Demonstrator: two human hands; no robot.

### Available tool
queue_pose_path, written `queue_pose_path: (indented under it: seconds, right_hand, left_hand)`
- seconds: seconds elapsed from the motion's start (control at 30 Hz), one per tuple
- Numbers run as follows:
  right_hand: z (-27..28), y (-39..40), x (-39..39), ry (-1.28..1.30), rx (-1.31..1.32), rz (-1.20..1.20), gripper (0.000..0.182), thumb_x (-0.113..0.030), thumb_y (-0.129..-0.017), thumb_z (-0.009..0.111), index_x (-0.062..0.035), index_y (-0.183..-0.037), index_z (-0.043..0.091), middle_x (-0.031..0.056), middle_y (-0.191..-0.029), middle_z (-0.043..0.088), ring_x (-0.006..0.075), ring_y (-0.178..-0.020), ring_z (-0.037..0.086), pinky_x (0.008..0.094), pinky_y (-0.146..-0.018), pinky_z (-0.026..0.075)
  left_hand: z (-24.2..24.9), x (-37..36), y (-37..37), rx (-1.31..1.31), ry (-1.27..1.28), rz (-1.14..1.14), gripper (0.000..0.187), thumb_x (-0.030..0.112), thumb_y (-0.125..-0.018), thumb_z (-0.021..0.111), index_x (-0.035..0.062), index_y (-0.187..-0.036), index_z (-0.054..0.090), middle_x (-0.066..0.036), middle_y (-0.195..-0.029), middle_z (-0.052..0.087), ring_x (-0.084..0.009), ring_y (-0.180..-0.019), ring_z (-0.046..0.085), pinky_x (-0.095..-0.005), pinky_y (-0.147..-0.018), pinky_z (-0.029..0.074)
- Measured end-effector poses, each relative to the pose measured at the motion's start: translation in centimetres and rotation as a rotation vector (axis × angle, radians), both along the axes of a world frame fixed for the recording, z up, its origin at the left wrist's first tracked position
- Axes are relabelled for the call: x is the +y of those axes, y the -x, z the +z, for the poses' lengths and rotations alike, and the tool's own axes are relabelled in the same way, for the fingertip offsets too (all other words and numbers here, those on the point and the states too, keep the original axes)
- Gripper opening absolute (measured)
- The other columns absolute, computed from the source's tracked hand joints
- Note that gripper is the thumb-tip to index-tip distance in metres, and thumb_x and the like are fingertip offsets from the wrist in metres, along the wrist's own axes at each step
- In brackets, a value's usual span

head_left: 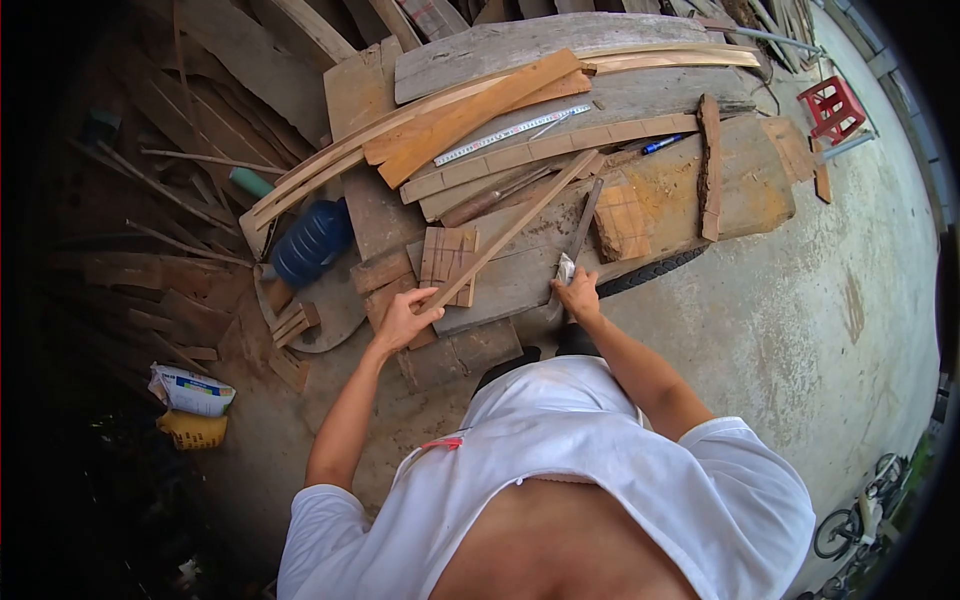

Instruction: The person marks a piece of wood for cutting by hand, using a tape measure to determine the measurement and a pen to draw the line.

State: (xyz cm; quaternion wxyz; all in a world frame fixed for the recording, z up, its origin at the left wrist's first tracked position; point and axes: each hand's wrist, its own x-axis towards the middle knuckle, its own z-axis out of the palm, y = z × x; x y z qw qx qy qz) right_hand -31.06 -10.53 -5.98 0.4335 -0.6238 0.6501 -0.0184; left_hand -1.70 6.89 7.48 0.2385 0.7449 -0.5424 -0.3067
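Note:
My left hand is closed around the near end of a thin wooden strip, which slants away to the upper right across the workbench plank. In my right hand is a narrow dark metal tool with a pale wrapped handle; its exact kind is not clear. Beside my left hand lies a small wooden block with dark lines on it. Another square wood piece rests to the right of the metal tool. A wooden-handled tool lies beyond the strip, partly covered.
Boards, a white ruler, a blue pen and a bark-edged piece lie on the bench. A blue water jug stands left. A red stool is at far right. Bags sit at lower left.

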Motion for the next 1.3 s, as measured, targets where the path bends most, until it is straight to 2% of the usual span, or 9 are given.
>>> queue_pose_path:
  seconds: [0.07,0.1,0.2,0.23,0.47,0.67,0.87,1.0,1.3]
  right_hand:
    - [-2.8,1.0,-0.2,0.054,-0.068,0.000,0.057,-0.037,-0.085,0.074,-0.0026,-0.124,0.049,0.0219,-0.118,0.056,0.0449,-0.105,0.063,0.0520,-0.090,0.052]
    - [-3.6,1.6,-0.2,0.102,-0.135,-0.003,0.050,-0.029,-0.087,0.073,-0.0026,-0.122,0.049,0.0200,-0.107,0.062,0.0404,-0.099,0.067,0.0509,-0.084,0.056]
    - [0.8,4.0,-0.6,-0.075,-0.480,-0.264,0.035,-0.017,-0.091,0.067,-0.0021,-0.115,0.048,0.0165,-0.094,0.067,0.0297,-0.085,0.071,0.0436,-0.066,0.062]
    - [1.6,4.8,-1.0,-0.010,-0.509,-0.269,0.021,-0.012,-0.097,0.060,-0.0055,-0.113,0.048,0.0093,-0.090,0.062,0.0160,-0.076,0.066,0.0324,-0.056,0.061]
    - [1.7,10.7,-7.3,0.173,-0.390,-0.532,0.027,-0.019,-0.095,0.061,-0.0026,-0.114,0.052,0.0104,-0.081,0.066,0.0187,-0.066,0.066,0.0336,-0.052,0.054]
    - [-2.9,13.8,-14.2,0.381,-0.078,-0.412,0.041,-0.027,-0.092,0.064,0.0002,-0.122,0.057,0.0201,-0.100,0.068,0.0345,-0.089,0.068,0.0450,-0.086,0.052]
    - [0.1,10.8,-18.2,0.802,0.206,-0.257,0.044,-0.029,-0.091,0.065,-0.0134,-0.131,0.057,0.0096,-0.129,0.057,0.0347,-0.128,0.046,0.0507,-0.106,0.037]
    - [-1.5,10.0,-25.5,0.780,0.225,0.161,0.037,-0.025,-0.092,0.058,-0.0193,-0.128,0.061,0.0031,-0.131,0.058,0.0301,-0.129,0.048,0.0496,-0.103,0.039]
    - [-4.2,8.3,-38.3,0.545,0.506,0.639,0.035,-0.020,-0.096,0.042,-0.0171,-0.125,0.061,0.0015,-0.140,0.056,0.0282,-0.136,0.044,0.0489,-0.101,0.043]
  left_hand:
    - [1.2,0.3,0.5,0.862,-0.448,0.326,0.045,0.026,-0.091,0.068,-0.0073,-0.120,0.061,-0.007,-0.100,0.060,-0.0111,-0.079,0.058,-0.0231,-0.053,0.048]
    - [0.5,0.8,0.5,0.991,-0.467,0.340,0.048,0.029,-0.096,0.059,-0.0061,-0.128,0.054,-0.007,-0.102,0.057,-0.0064,-0.069,0.050,-0.0179,-0.042,0.037]
    - [-1.7,1.6,0.7,1.459,-0.538,0.351,0.057,0.034,-0.099,0.049,-0.0070,-0.139,0.043,-0.009,-0.106,0.056,-0.0099,-0.066,0.049,-0.0204,-0.043,0.039]
    - [-2.3,1.8,0.8,1.464,-0.542,0.351,0.057,0.034,-0.099,0.049,-0.0070,-0.139,0.043,-0.009,-0.106,0.056,-0.0099,-0.066,0.049,-0.0204,-0.043,0.039]
    - [-4.1,0.6,2.1,2.001,-0.595,0.268,0.065,0.038,-0.101,0.041,-0.0089,-0.144,0.034,-0.015,-0.112,0.057,-0.0171,-0.072,0.050,-0.0262,-0.047,0.044]
    - [-0.9,-1.3,3.5,1.447,-0.605,0.260,0.060,0.041,-0.102,0.039,-0.0058,-0.141,0.042,-0.015,-0.111,0.063,-0.0165,-0.075,0.063,-0.0272,-0.054,0.053]
    - [-0.4,-3.2,4.1,0.587,-0.550,0.124,0.036,0.031,-0.100,0.059,0.0024,-0.122,0.065,-0.008,-0.094,0.068,-0.0103,-0.062,0.061,-0.0251,-0.051,0.048]
    - [0.3,-6.1,6.1,-0.170,-0.122,-0.033,0.042,0.023,-0.086,0.073,0.0040,-0.123,0.065,-0.016,-0.099,0.067,-0.0319,-0.085,0.067,-0.0409,-0.076,0.052]
    - [0.0,-7.9,8.4,-0.320,-0.173,0.088,0.068,0.013,-0.073,0.080,0.0118,-0.136,0.056,-0.011,-0.111,0.059,-0.0344,-0.100,0.064,-0.0444,-0.084,0.053]
